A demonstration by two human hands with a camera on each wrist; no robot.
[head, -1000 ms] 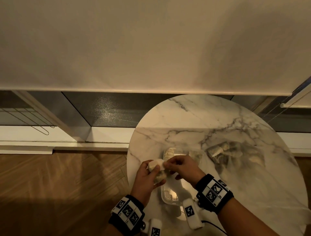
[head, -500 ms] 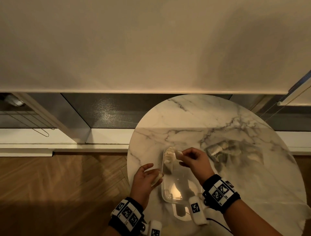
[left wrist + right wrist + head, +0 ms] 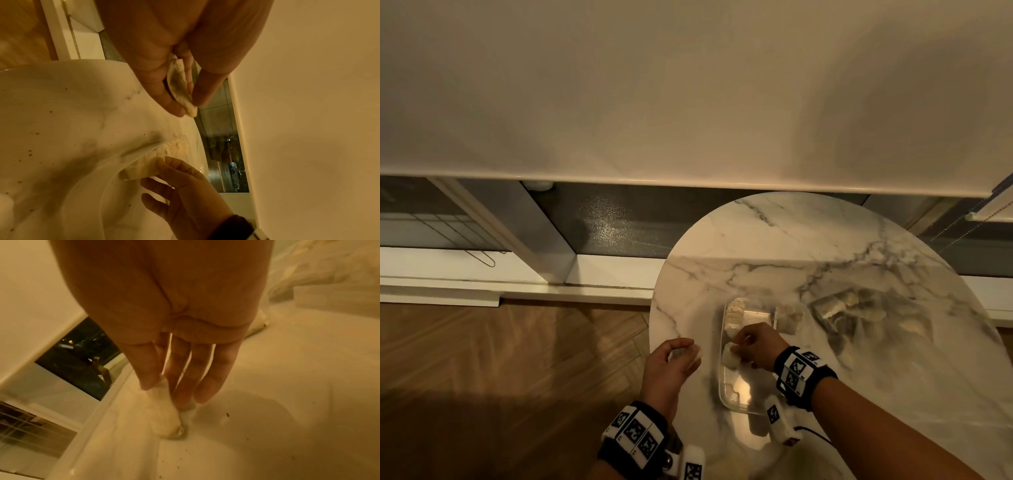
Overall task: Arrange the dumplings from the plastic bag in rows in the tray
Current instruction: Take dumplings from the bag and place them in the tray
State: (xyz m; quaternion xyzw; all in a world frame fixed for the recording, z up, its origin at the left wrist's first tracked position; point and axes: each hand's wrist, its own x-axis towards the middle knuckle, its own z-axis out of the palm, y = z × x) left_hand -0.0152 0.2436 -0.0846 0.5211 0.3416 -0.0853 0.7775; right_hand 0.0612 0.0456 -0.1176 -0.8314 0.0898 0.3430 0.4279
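marble table (image 3: 774, 246), round and white with grey veins, seen from above in dim warm light. clear plastic tray (image 3: 726, 399) sits on its near half. right hand (image 3: 758, 346) reaches into the tray from the right, and its thumb and fingers pinch a pale dumpling (image 3: 731, 358) low against the tray's left side; in the right wrist view the fingers (image 3: 185, 369) point almost straight down, with the dumpling's lower end at the tray floor, though blur hides whether it touches. a few more dumplings (image 3: 734, 310) line the tray's far left corner. left hand (image 3: 671, 365) hovers at the table's left edge, just left of the tray, apart from it. its thumb and forefinger pinch a second dumpling (image 3: 180, 86), flat and crescent shaped, held above the tabletop. crumpled plastic bag (image 3: 859, 313) lies on the table to the right of the tray, with pale lumps showing inside it. both wrists wear black bands with square black and white markers. wooden floor (image 3: 500, 359) lies left of the table, and a pale blind (image 3: 688, 85) hangs beyond it.
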